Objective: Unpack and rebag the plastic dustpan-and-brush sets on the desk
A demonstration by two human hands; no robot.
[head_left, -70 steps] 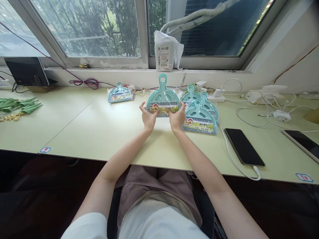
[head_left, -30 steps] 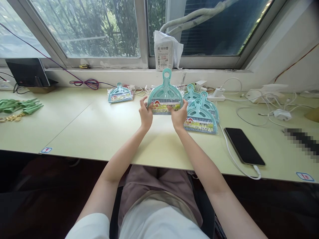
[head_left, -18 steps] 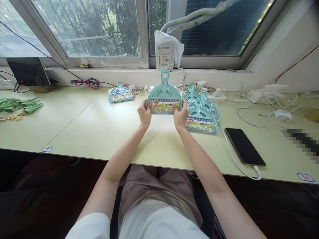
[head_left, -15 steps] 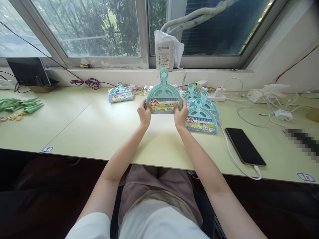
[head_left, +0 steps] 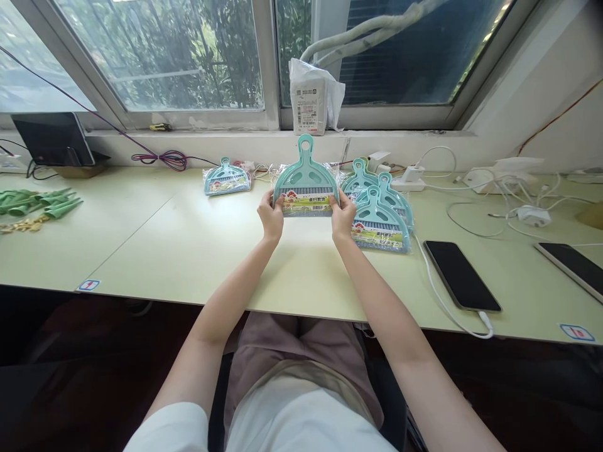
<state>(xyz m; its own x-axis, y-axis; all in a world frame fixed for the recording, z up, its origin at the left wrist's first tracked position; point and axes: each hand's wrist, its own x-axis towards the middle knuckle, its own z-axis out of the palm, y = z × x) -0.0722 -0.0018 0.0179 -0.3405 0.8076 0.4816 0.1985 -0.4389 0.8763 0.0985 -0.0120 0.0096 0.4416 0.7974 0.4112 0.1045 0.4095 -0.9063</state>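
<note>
Between my two hands is a turquoise dustpan and brush set (head_left: 306, 177) in clear plastic wrap, held upright with its looped handle on top and a printed label across the lower part. My left hand (head_left: 271, 217) grips its lower left edge, thumb in front. On the opposite edge, my right hand (head_left: 343, 213) closes with its thumb on the label side. Just right of that hand, several more wrapped dustpan sets (head_left: 380, 220) overlap on the table. One further wrapped set (head_left: 227, 178) lies to the left, near the wall.
Two phones, one black (head_left: 460, 275) on a white cable and another (head_left: 577, 267), lie at the right of the table (head_left: 188, 251). Chargers and cables (head_left: 532, 215) tangle behind them. Green pieces (head_left: 40, 202) and a tablet (head_left: 53, 139) are at the left. A wrapped box (head_left: 308, 103) stands on the sill.
The held dustpan set has shifted very slightly left and down. Fingers of my right hand sit a little differently on its edge.
</note>
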